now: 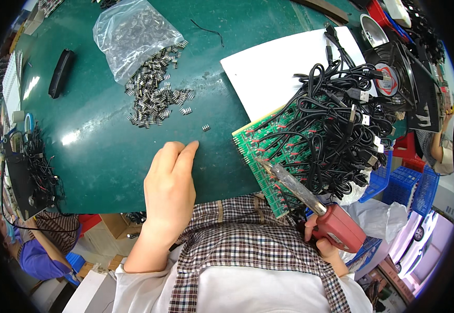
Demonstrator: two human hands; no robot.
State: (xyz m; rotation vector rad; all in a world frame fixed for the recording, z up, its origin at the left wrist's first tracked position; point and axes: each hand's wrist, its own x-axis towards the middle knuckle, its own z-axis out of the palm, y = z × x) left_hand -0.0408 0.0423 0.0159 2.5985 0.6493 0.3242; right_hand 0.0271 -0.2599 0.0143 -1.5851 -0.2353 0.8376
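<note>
My left hand [170, 185] rests low over the green table with its fingers curled together; whatever may be between the fingertips is hidden. A single small metal-pinned connector [205, 128] lies just beyond those fingers. My right hand [331, 250] is wrapped round the red handle of a soldering iron [341, 228]. The iron's tip points up and left, over the near-left part of a green circuit board panel [266, 188]. Black USB cables [321, 141] lie coiled in a heap on the panel, with red wire ends along the board.
A clear plastic bag [133, 36] spills a pile of small connectors [154, 96] at the far left. White board [258, 68] lies under the cables. A black fan [394, 75] stands at right. Beyond the table are blue crates [404, 185]; another person [44, 250] sits at left.
</note>
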